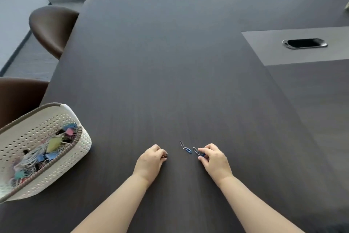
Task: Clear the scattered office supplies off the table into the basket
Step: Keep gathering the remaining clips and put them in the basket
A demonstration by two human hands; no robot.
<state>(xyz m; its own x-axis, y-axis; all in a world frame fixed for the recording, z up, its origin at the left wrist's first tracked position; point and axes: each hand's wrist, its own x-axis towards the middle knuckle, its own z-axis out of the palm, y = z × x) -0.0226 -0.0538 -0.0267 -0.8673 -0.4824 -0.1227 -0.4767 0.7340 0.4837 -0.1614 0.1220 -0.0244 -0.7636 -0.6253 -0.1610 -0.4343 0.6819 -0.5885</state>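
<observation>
Three paper clips lie on the dark table (170, 81) between my hands: a silver clip (182, 144), a blue clip (188, 150) touching it, and another silver clip (196, 150). My right hand (213, 158) has curled fingers and pinches a dark blue clip (203, 155) at the table surface. Its fingertips are beside the right silver clip. My left hand (152, 159) is curled, and a small dark clip (165, 155) shows at its fingertips. The white perforated basket (56, 174) stands at the left, holding several coloured binder clips and paper clips.
Brown chairs (52, 29) stand along the left side and far end of the table. A grey inset panel with a black cable port (304, 43) sits at the right. The basket is near the table's left edge.
</observation>
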